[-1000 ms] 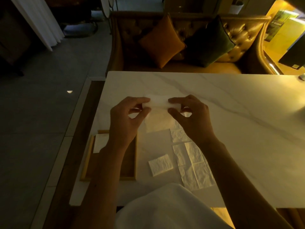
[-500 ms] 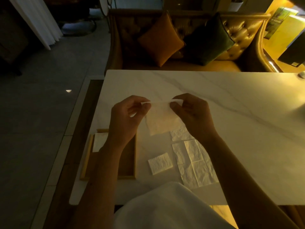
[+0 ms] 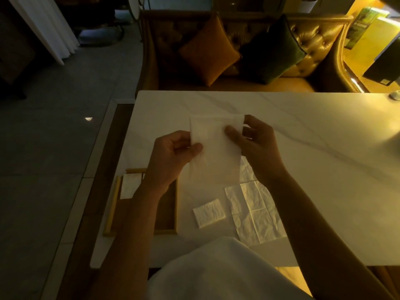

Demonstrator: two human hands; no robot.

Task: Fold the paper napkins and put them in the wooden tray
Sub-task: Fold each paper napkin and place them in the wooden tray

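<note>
Your fingers pinch a thin white paper napkin (image 3: 214,148) from both sides, holding it up above the white marble table (image 3: 303,137) — your left hand (image 3: 171,156) closes thumb against fingers on its left edge, your right hand (image 3: 257,146) presses its thumb onto the front near the top right corner with the fingers behind. It hangs as a tall rectangle, clear of the tabletop. Below your left forearm, at the table's left edge, lies the shallow rectangular wooden tray (image 3: 110,213) with one folded white napkin (image 3: 129,185) in its far left corner. A small folded square napkin (image 3: 208,213) rests on the table just right of the tray — beside it lies a flat unfolded creased napkin (image 3: 253,213), partly under your right forearm
</note>
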